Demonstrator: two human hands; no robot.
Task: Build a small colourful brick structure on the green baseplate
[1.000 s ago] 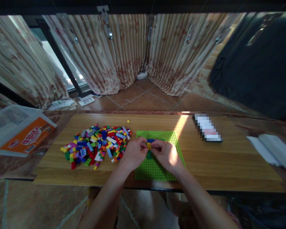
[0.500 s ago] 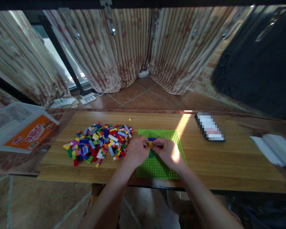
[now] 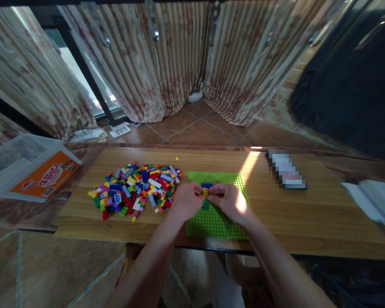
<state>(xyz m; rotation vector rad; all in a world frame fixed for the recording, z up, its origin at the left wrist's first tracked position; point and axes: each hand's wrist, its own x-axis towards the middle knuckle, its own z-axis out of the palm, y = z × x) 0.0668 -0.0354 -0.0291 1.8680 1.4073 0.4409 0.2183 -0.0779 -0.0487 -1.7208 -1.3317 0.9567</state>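
Note:
A bright green studded baseplate lies on the wooden table. On it, between my hands, a yellow brick sits just in front of a blue brick. A dark green brick is nearer to me. My left hand comes in from the left, with closed fingertips on the yellow brick's left side. From the right, my right hand has its thumb and fingers closed at the brick's other side. The fingers partly cover these bricks, so how they join is hard to see.
Left of the baseplate spreads a pile of mixed toy bricks. A lone small yellow piece lies behind it. A clear plastic box with an orange label stands far left. To the right are a phone and white paper.
My view has shifted slightly. Both hands stay around the yellow brick, their fingertips a little changed, and more of the yellow and dark green bricks shows between them.

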